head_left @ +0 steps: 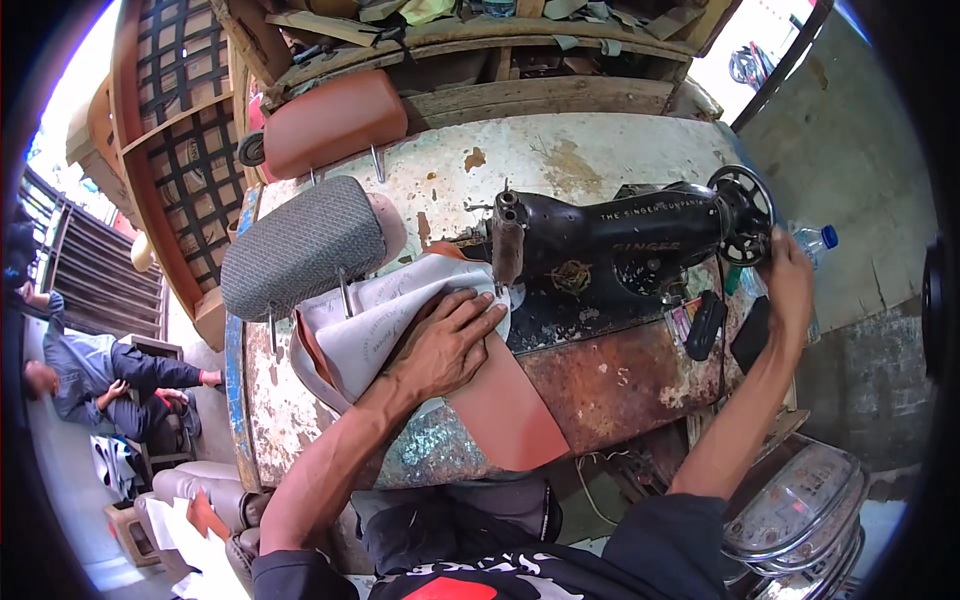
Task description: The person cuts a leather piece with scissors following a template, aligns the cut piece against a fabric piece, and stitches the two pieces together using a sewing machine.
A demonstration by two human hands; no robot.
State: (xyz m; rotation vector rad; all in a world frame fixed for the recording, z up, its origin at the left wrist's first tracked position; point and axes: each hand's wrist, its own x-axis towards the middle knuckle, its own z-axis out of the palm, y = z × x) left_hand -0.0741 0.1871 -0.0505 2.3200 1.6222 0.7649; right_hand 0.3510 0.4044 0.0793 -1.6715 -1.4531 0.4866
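A black sewing machine [600, 245] stands on the worn table, its needle end toward the left. My left hand [452, 345] lies flat with fingers outstretched, pressing brown leatherette [515, 410] and its pale backing [370, 325] beside the presser foot. The needle's tip is hidden behind the machine head and my fingers. At the machine's right end, my right hand [790, 268] grips the rim of the handwheel [742, 215]; its fingertips are partly hidden. One strip of the leatherette hangs toward the table's front edge.
A grey patterned headrest [300, 245] and a brown headrest [335, 122], both with metal posts, lie at the left. A black case [706, 325] rests near the handwheel. Behind it stands a plastic bottle [812, 245]. A person [100, 375] sits at far left.
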